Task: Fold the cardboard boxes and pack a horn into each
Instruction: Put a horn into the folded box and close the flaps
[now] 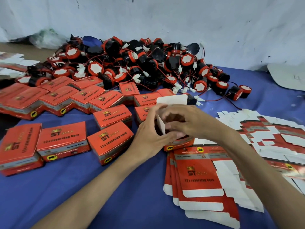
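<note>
Box (179, 143) mid-frame, white flap up, gripped by left hand (148, 129) and right hand (184, 119); horns (140, 63) piled upper centre.

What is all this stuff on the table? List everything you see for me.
horns: a big pile, too many to count, black and red with white faces, back of the table
folded boxes: a dozen or more, red, left and centre
flat box blanks: a stack, red and white, front right, with more spread further right
open box: one, red, white flap up, between the hands
blue cloth: one, covers the table
wall: whitish, behind
left hand: grips the open box's side
right hand: curled over the open box
</note>
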`<state>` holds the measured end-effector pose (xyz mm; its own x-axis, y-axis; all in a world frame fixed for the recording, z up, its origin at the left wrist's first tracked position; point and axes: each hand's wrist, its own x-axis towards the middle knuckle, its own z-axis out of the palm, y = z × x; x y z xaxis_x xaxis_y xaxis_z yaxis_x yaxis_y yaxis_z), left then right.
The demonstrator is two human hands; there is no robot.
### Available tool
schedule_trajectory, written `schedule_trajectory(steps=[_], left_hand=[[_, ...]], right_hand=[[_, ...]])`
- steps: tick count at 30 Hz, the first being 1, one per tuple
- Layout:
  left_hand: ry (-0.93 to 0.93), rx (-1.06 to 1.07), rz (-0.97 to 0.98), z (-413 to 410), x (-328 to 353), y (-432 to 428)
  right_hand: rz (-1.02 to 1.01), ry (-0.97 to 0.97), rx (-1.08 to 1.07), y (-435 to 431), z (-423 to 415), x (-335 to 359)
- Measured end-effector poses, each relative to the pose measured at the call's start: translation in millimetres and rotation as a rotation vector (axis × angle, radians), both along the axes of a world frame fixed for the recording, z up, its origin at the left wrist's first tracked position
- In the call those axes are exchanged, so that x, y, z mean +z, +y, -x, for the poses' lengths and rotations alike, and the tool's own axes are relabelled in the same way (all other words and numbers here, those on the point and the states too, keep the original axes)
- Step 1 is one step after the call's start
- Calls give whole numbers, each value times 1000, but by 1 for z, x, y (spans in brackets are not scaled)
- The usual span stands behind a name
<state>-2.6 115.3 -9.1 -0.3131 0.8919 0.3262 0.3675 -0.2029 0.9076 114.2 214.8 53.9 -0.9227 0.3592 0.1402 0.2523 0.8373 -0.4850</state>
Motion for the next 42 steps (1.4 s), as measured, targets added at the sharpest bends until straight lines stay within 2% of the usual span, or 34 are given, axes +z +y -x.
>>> schedule_trajectory(steps=[2,7,11,15,17,19,21,22,24,25,27,28,29,31,35,42], left_hand=[[12,-18,-8,1,0,0],[69,-27,21,8,-1,4],[103,-10,30,13,-1,8],[123,-24,48,15,-3,14],[127,-58,24,14,-5,15],[98,-70,8,12,-7,14],[30,-71,3,10,-9,14],[4,-69,4,10,-10,15],[-66,-63,-7,7,-9,17],[-109,-52,-18,7,-9,18],[-132,-36,-17,5,-7,19],[-113,-39,-13,5,-7,20],[-89,-48,-7,3,-6,20],[-53,-47,-20,1,-4,22],[-26,-16,-126,-4,-3,24],[159,176,-197,-7,-8,21]], right_hand=[[-66,-6,24,2,-5,-1],[-65,-106,28,4,-14,-1],[-308,-193,-47,0,-13,-5],[-596,-205,-24,-6,-11,-11],[-603,-198,-8,-6,-9,-13],[-510,-207,44,-2,-10,-11],[-416,-113,78,1,-16,-8],[-442,12,24,4,-20,-7],[-541,367,-233,10,-31,-10],[-472,521,-349,12,-37,-14],[-98,650,-391,10,-45,-23],[87,606,-337,6,-44,-29],[191,536,-268,2,-42,-34],[250,451,-211,-3,-36,-44],[650,650,-243,-2,-29,-42],[803,729,-279,5,-29,-42]])
